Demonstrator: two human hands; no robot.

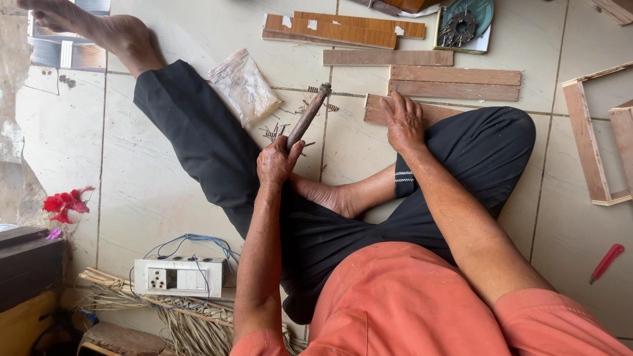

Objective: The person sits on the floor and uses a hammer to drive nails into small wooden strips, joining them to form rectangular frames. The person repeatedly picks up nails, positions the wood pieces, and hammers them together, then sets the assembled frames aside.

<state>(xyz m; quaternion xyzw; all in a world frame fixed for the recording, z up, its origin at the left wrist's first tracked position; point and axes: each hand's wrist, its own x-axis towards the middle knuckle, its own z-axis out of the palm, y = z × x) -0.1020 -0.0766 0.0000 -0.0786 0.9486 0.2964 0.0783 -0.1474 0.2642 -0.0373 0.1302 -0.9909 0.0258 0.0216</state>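
While seated cross-legged on the tiled floor (165,198), gripping a hammer (307,117) in the left hand (278,160), fingers wrapped tight round the lower end of its wooden handle, head tilted up and away over a scatter of small nails (275,132). Over on the other side, right hand (403,122) pressed flat on a wooden strip (376,109), fingers spread and loose, closed on nothing, palm pinning the strip against the floor just beside the bent knee in black trousers (488,145). Hammer head hovering near the left end of that strip, apart from it. Just beyond the strip, more wooden slats (455,82) lying side by side, and further out a stack of orange-brown boards (343,29). Beside those, a round green disc with a toothed metal piece (461,28) sitting on a flat card. Clear plastic bag (242,86) of pale stuff resting by the outstretched leg, close to the nails. Off to the right edge, an open wooden frame (587,142), well apart from the hands, and a red-handled tool (606,262) lower down on the tiles. Down at the lower left, a white switch box (179,277) with blue wires looping from it, sitting on dry woven fronds (184,316). Red flower (64,204) near the left edge. Orange shirt (409,303) filling the bottom of the view.
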